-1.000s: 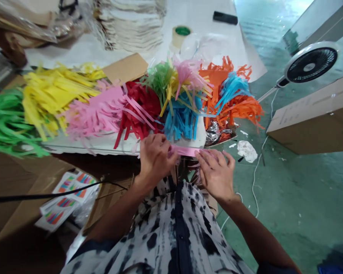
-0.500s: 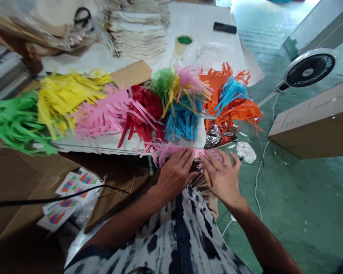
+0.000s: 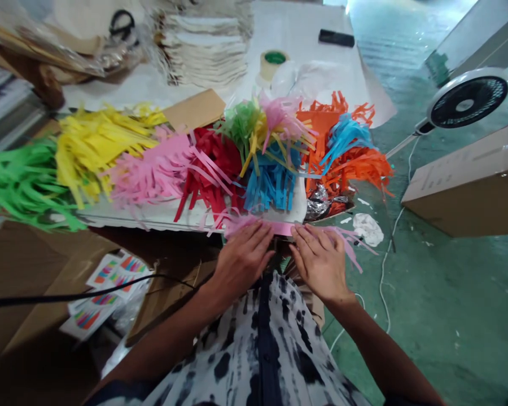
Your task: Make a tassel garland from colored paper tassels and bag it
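The pink strip (image 3: 283, 228) lies crosswise on the person's side of the blue fringe (image 3: 271, 183), by the edge of the counter (image 3: 237, 213); the left hand (image 3: 245, 254), half open, rests its extended fingers over the strip, thumb apart from it; the right hand (image 3: 319, 259) is likewise half open, fingers slightly bent on the strip; red fringe (image 3: 215, 160) sits just left of the blue fringe, orange fringe (image 3: 359, 160) to its right, the tape roll (image 3: 271, 69) beyond it.

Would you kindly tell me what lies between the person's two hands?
In the head view, part of the pink fringed strip spans between the left hand and right hand.
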Demonstrator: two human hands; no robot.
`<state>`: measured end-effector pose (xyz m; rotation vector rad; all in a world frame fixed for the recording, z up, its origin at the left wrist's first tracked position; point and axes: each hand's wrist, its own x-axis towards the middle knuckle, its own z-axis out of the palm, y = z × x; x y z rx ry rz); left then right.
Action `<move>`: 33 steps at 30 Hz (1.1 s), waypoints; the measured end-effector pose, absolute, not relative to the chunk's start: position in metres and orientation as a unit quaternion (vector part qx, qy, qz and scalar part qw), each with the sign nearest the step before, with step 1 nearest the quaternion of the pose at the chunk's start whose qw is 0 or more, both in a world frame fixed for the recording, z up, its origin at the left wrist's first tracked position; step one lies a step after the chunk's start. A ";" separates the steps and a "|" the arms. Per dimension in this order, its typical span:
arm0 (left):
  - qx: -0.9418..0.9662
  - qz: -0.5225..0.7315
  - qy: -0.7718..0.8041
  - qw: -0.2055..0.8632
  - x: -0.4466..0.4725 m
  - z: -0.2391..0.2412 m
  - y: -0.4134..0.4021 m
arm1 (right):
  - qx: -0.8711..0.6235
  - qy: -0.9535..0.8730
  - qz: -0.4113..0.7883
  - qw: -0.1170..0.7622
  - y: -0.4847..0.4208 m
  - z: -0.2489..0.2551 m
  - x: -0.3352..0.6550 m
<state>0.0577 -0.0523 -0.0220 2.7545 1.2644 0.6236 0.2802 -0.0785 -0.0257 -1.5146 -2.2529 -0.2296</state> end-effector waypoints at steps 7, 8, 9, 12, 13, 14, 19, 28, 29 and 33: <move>0.788 0.343 0.503 -0.087 0.034 -0.001 -0.038 | -0.533 -0.806 -0.070 0.248 -0.072 -0.029 0.288; 0.804 0.350 0.475 -0.074 0.042 -0.001 -0.037 | -0.534 -0.805 -0.066 0.249 -0.071 -0.029 0.287; 0.837 0.343 0.423 -0.048 0.051 -0.002 -0.037 | -0.534 -0.806 -0.062 0.248 -0.071 -0.029 0.287; 0.897 0.288 0.335 0.000 0.075 -0.014 -0.034 | -0.533 -0.808 -0.051 0.247 -0.071 -0.030 0.288; 0.900 0.284 0.330 0.005 0.079 -0.021 -0.033 | -0.532 -0.808 -0.049 0.250 -0.071 -0.030 0.288; 0.899 0.290 0.329 0.006 0.080 -0.027 -0.032 | -0.530 -0.808 -0.047 0.254 -0.071 -0.031 0.289; 0.878 0.330 0.345 0.028 0.065 -0.042 -0.030 | -0.521 -0.804 -0.018 0.286 -0.071 -0.033 0.296; 0.854 0.277 0.418 0.138 0.053 -0.021 -0.015 | -0.584 -0.769 0.031 0.259 -0.063 -0.020 0.301; 0.851 0.268 0.429 0.142 0.052 -0.019 -0.013 | -0.594 -0.763 0.030 0.252 -0.063 -0.019 0.300; 0.846 0.235 0.460 0.133 0.050 -0.014 -0.009 | -0.630 -0.741 0.035 0.231 -0.063 -0.015 0.297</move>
